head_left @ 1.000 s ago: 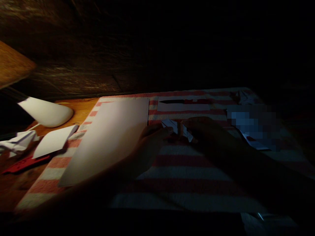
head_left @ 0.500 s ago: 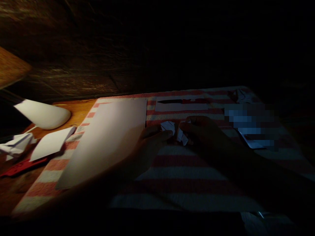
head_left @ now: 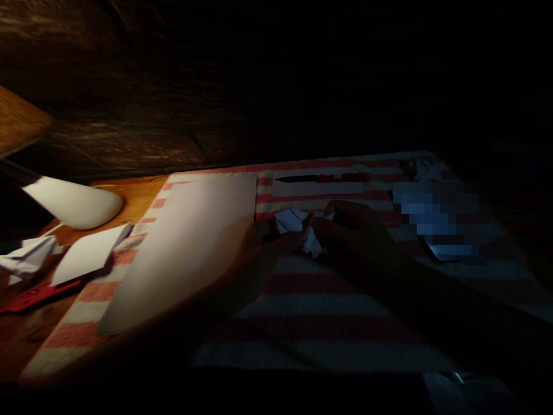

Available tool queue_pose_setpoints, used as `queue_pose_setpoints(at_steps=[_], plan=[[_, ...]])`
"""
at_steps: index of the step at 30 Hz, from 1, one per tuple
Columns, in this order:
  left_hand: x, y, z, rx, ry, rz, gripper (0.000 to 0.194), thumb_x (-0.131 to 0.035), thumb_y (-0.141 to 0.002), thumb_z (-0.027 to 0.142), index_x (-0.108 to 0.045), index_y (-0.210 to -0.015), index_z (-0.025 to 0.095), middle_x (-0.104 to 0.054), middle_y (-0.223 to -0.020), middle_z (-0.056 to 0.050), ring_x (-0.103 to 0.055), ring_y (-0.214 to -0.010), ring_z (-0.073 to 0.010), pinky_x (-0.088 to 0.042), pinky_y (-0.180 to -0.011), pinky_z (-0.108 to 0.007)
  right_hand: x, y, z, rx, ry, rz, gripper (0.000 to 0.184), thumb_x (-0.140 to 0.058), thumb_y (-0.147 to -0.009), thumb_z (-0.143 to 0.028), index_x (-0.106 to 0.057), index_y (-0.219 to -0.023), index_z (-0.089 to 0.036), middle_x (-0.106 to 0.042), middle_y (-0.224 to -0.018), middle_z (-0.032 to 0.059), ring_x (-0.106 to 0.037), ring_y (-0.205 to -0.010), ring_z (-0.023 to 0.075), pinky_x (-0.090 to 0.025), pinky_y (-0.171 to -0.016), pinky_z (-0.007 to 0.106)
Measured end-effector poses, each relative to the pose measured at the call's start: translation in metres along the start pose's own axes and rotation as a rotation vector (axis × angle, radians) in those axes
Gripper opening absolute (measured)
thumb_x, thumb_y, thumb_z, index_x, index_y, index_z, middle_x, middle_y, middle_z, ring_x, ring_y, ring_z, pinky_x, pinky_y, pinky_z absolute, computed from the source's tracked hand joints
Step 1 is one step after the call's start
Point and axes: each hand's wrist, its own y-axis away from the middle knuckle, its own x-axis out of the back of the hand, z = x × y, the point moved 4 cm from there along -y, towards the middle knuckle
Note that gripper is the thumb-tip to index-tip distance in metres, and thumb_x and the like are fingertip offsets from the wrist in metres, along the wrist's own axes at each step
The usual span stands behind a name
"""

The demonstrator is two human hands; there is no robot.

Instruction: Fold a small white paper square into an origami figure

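Note:
Between my two hands is a small piece of folded white paper (head_left: 291,220), creased into angular facets, held above the striped cloth. My left hand (head_left: 270,245) is closed on its left part, thumb on the near side. My right hand (head_left: 349,222) pinches its right part; a pointed flap hangs down between the hands. In the dim light I cannot tell whether it is one piece or two touching pieces. Left of my left hand lies a large sheet of white paper (head_left: 185,230). Beyond the hands a knife (head_left: 319,178) with a dark blade and red handle rests on a small paper.
A red and white striped cloth (head_left: 319,351) covers the table. At the left stand a white lamp base (head_left: 78,202), folded papers (head_left: 32,256), a curled sheet (head_left: 88,253) and a red flat object (head_left: 38,297). A phone-like object (head_left: 436,225), blurred out, and a crumpled paper (head_left: 423,168) lie right.
My hands have come closer together, and the gap between the two white paper parts has closed. The right part has shifted slightly left. The things on the table stay put.

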Motion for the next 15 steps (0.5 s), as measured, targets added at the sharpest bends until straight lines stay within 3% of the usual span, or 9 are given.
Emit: queue_pose_setpoints(at_steps=[4,15], plan=[[-0.0002,-0.0012,0.0018,-0.013,0.073,0.047,0.004,-0.078,-0.076,0.017,-0.074,-0.076,0.014,-0.07,-0.071,-0.002,-0.064,-0.066,-0.0135,-0.052,-0.067,-0.024,-0.0013,0.0008,-0.0023,0.001,-0.022,-0.018,0.026,-0.082,-0.079,-0.032,-0.059,-0.074,-0.019,-0.065,-0.063,-0.0023,-0.057,-0.055,0.0115,-0.043,-0.054,0.025],[0.006,-0.0057,0.0009,0.024,0.141,0.061,0.008,-0.078,-0.072,0.018,-0.071,-0.069,0.014,-0.068,-0.066,-0.001,-0.06,-0.061,-0.0128,-0.048,-0.061,-0.025,-0.0013,0.0013,-0.0094,0.067,0.028,-0.056,0.024,-0.08,-0.083,-0.028,-0.059,-0.076,-0.019,-0.063,-0.059,-0.0041,-0.054,-0.052,0.0089,-0.04,-0.05,0.022]])
